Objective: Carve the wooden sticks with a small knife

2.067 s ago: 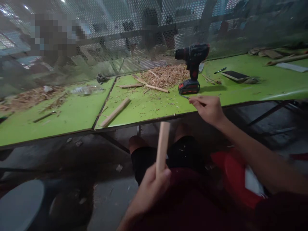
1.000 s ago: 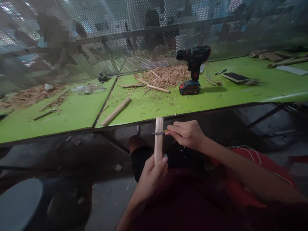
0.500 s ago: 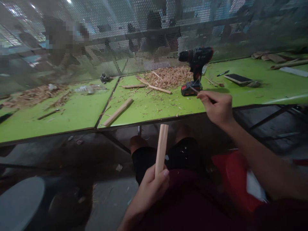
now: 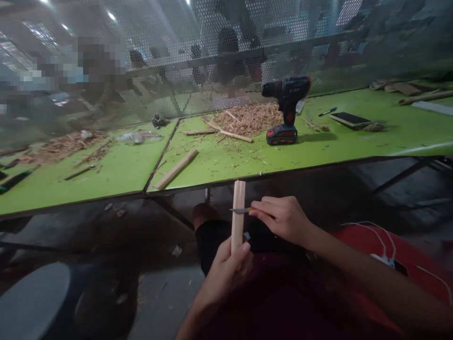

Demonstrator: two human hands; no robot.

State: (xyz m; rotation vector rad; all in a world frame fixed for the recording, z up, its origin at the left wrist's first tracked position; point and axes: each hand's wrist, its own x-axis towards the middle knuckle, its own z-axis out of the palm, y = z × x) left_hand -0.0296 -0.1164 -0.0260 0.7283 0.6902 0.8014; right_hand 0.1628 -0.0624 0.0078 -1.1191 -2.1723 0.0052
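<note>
My left hand (image 4: 230, 264) is wrapped round the lower end of a pale wooden stick (image 4: 239, 203), which stands nearly upright over my lap. My right hand (image 4: 281, 218) pinches the yellowish handle of a small knife (image 4: 242, 210). The blade lies across the upper part of the stick, its tip pointing left. Beyond the hands, a black and red cordless drill (image 4: 288, 106) stands on the green table (image 4: 212, 163). Another wooden stick (image 4: 177, 168) lies near the table's front edge, left of the held one.
A heap of wood shavings (image 4: 251, 118) lies behind, against a perforated screen (image 4: 212, 61). A phone (image 4: 350, 119) and a pen (image 4: 327, 112) lie at the right. A red seat (image 4: 361, 236) with a white cable is beside my right arm; a round stool (image 4: 35, 300) stands lower left.
My right hand has come down and left from in front of the drill, bringing the knife onto the stick. My left hand still holds the stick. The view has shifted slightly.
</note>
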